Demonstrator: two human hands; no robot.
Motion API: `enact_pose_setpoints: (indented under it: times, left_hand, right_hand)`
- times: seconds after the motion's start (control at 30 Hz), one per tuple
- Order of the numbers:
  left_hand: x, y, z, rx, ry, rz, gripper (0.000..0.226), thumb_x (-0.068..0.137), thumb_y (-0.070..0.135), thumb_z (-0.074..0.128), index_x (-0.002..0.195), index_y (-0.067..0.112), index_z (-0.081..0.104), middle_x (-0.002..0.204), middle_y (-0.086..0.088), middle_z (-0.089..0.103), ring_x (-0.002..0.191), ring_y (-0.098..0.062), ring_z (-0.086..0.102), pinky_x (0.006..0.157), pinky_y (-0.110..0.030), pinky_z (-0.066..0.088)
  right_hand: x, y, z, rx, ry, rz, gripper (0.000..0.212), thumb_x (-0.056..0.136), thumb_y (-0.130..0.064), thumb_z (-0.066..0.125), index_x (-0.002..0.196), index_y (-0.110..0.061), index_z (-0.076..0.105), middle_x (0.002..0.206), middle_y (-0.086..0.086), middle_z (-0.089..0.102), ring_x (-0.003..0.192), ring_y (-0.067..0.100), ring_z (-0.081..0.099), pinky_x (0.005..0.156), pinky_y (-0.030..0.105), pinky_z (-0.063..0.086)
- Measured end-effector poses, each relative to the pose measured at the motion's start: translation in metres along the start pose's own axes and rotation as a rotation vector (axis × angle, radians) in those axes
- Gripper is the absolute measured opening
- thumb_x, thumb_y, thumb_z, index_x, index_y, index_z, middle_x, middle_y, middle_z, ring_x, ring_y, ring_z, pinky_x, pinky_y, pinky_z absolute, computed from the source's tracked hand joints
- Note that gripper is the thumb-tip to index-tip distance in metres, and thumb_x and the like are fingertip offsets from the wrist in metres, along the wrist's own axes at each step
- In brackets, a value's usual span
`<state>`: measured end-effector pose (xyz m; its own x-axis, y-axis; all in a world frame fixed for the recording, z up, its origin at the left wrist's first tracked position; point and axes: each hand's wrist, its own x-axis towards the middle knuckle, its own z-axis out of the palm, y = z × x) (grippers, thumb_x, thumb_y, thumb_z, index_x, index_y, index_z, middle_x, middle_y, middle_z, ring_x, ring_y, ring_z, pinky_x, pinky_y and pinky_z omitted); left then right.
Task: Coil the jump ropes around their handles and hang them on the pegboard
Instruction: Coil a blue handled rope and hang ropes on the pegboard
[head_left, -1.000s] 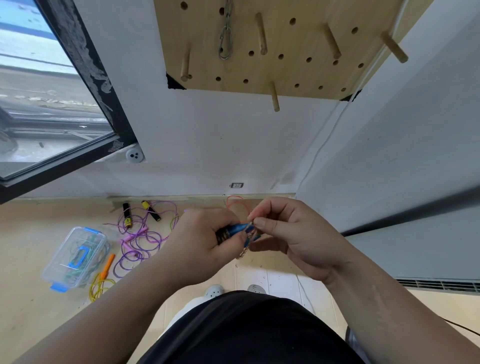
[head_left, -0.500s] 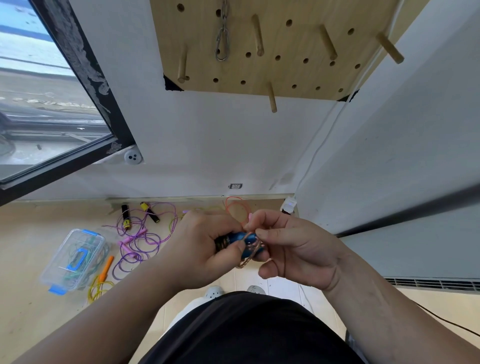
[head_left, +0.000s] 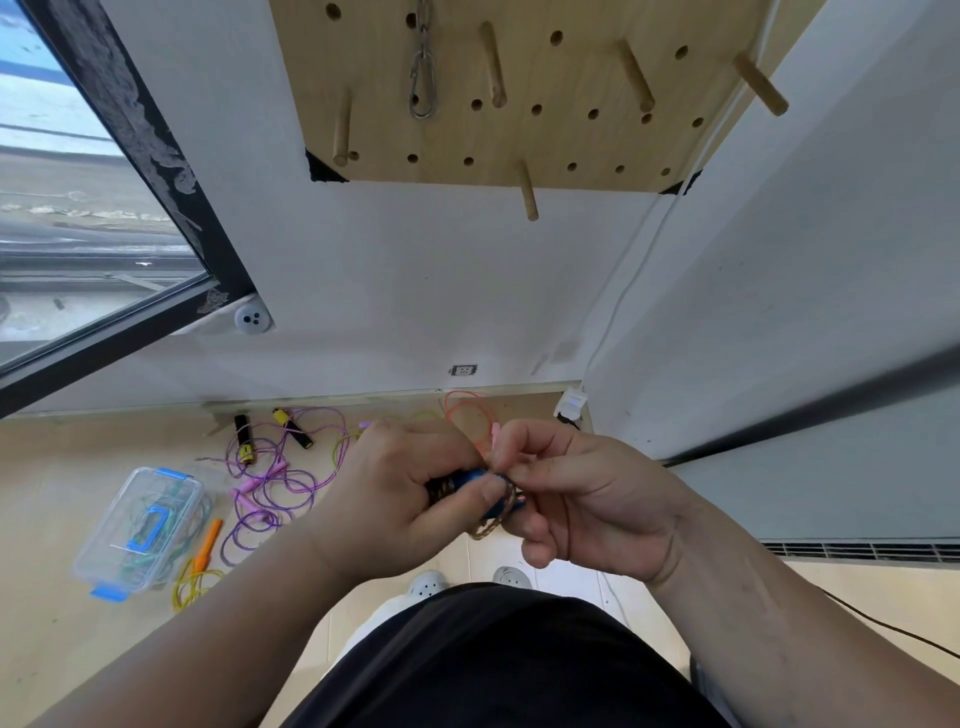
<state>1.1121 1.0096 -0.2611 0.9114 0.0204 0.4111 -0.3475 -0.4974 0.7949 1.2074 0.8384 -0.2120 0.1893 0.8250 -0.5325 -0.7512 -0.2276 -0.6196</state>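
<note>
White wall (head_left: 415, 286) and pale floor (head_left: 52, 493), seen from above by a standing person. A black-framed window (head_left: 78, 234) occupies the upper left. A wooden pegboard (head_left: 571, 140) is fixed to the wall at the top of the view. It carries several wooden pegs (head_left: 527, 189) and a metal snap hook (head_left: 422, 88) hanging from a chain. No rope hangs on any visible peg.

The person's black garment (head_left: 493, 665) fills the lower centre, with white shoes (head_left: 426, 584) just beyond its edge. Both forearms converge in mid-air in front of the body, well below the pegboard.

The left hand (head_left: 400, 499) grips a pair of blue handles (head_left: 470, 478), its fingers curled round them and the thumb lying across the blue end. A brown braided rope (head_left: 488, 530) is wound on the handles, and one loop hangs free below, between the two hands. The right hand (head_left: 587, 499) pinches this rope at the handle end between thumb and forefinger, with the remaining fingers curled under.

On the floor to the left lie:
- a clear plastic box (head_left: 176, 488) with blue latches
- an uncoiled purple rope (head_left: 275, 488) with pink handles
- a yellow rope (head_left: 192, 587) with an orange handle (head_left: 208, 543)
- two black-and-yellow handles (head_left: 243, 439) near the skirting

An orange rope loop (head_left: 467, 415) lies by the wall, partly hidden behind the hands.
</note>
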Motion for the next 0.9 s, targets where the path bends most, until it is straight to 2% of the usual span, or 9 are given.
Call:
enact_pose_setpoints:
  times: [0.1, 0.2, 0.3, 0.4, 0.53, 0.63, 0.67, 0.73, 0.9]
  left_hand:
    - [0.002, 0.001, 0.000, -0.032, -0.010, -0.020, 0.021, 0.095, 0.020, 0.054, 0.075, 0.026, 0.058, 0.066, 0.029, 0.043, 0.061, 0.007, 0.043, 0.061, -0.014, 0.031]
    - [0.002, -0.002, 0.002, -0.026, -0.001, -0.053, 0.023, 0.094, 0.020, 0.052, 0.073, 0.028, 0.055, 0.064, 0.027, 0.043, 0.059, 0.003, 0.043, 0.058, -0.020, 0.033]
    - [0.000, -0.001, 0.006, -0.063, 0.056, -0.131, 0.026, 0.092, 0.023, 0.051, 0.067, 0.026, 0.052, 0.058, 0.019, 0.041, 0.054, -0.003, 0.041, 0.053, -0.026, 0.034]
    - [0.000, 0.000, 0.011, -0.086, 0.068, -0.169, 0.034, 0.090, 0.023, 0.049, 0.059, 0.012, 0.052, 0.054, 0.010, 0.042, 0.052, -0.012, 0.042, 0.050, -0.032, 0.035]
    - [0.003, 0.005, 0.012, -0.051, 0.064, -0.227, 0.036, 0.087, 0.026, 0.049, 0.059, 0.006, 0.057, 0.051, -0.002, 0.047, 0.050, -0.020, 0.045, 0.049, -0.039, 0.038]
    - [0.004, 0.013, 0.013, -0.143, 0.093, -0.355, 0.009, 0.088, 0.017, 0.054, 0.083, 0.021, 0.061, 0.056, 0.004, 0.062, 0.047, -0.011, 0.050, 0.048, -0.023, 0.042]
    - [0.004, 0.016, 0.013, -0.165, 0.105, -0.376, 0.015, 0.088, 0.012, 0.055, 0.088, 0.026, 0.059, 0.057, 0.007, 0.063, 0.047, -0.009, 0.051, 0.049, -0.019, 0.042]
    - [0.004, 0.017, 0.013, -0.132, 0.120, -0.361, 0.026, 0.087, 0.008, 0.054, 0.086, 0.032, 0.065, 0.061, 0.009, 0.063, 0.047, -0.008, 0.051, 0.049, -0.015, 0.040]
    - [0.007, 0.017, 0.015, -0.165, 0.189, -0.497, 0.027, 0.086, 0.019, 0.054, 0.079, 0.038, 0.072, 0.066, 0.000, 0.067, 0.049, -0.020, 0.057, 0.042, -0.032, 0.047]
  right_hand:
    - [-0.001, 0.002, -0.003, 0.028, 0.009, -0.011, 0.011, 0.083, -0.011, 0.066, 0.077, -0.018, 0.072, 0.077, 0.006, 0.056, 0.050, 0.012, 0.054, 0.045, 0.027, 0.052]
    - [-0.002, 0.002, -0.002, 0.037, 0.052, -0.017, 0.009, 0.082, -0.011, 0.070, 0.076, -0.017, 0.071, 0.075, 0.006, 0.056, 0.048, 0.012, 0.053, 0.043, 0.026, 0.051]
    - [-0.004, -0.004, 0.002, -0.110, 0.132, -0.039, 0.010, 0.089, -0.010, 0.065, 0.087, -0.018, 0.071, 0.078, 0.006, 0.058, 0.048, 0.013, 0.052, 0.043, 0.026, 0.049]
    - [-0.005, -0.011, 0.002, -0.343, 0.201, -0.064, 0.012, 0.097, -0.005, 0.060, 0.099, -0.015, 0.066, 0.083, 0.006, 0.063, 0.053, 0.017, 0.058, 0.045, 0.028, 0.052]
    - [-0.006, -0.018, 0.000, -0.516, 0.255, -0.079, 0.005, 0.097, -0.005, 0.063, 0.096, -0.010, 0.065, 0.089, 0.012, 0.069, 0.060, 0.022, 0.066, 0.048, 0.029, 0.054]
    - [-0.003, -0.023, 0.000, -0.576, 0.293, -0.089, 0.003, 0.097, -0.006, 0.063, 0.096, -0.009, 0.063, 0.092, 0.024, 0.068, 0.060, 0.021, 0.066, 0.049, 0.029, 0.055]
    - [-0.001, -0.024, 0.000, -0.588, 0.302, -0.082, 0.003, 0.098, -0.007, 0.063, 0.097, -0.009, 0.062, 0.093, 0.025, 0.067, 0.059, 0.021, 0.066, 0.049, 0.029, 0.055]
    - [0.002, -0.025, -0.003, -0.584, 0.311, -0.050, 0.004, 0.099, -0.008, 0.062, 0.097, -0.011, 0.059, 0.090, 0.019, 0.066, 0.058, 0.021, 0.065, 0.051, 0.031, 0.055]
    - [0.010, -0.019, -0.005, -0.414, 0.353, -0.052, 0.002, 0.101, -0.007, 0.057, 0.101, -0.009, 0.058, 0.091, 0.018, 0.061, 0.054, 0.017, 0.061, 0.048, 0.027, 0.053]
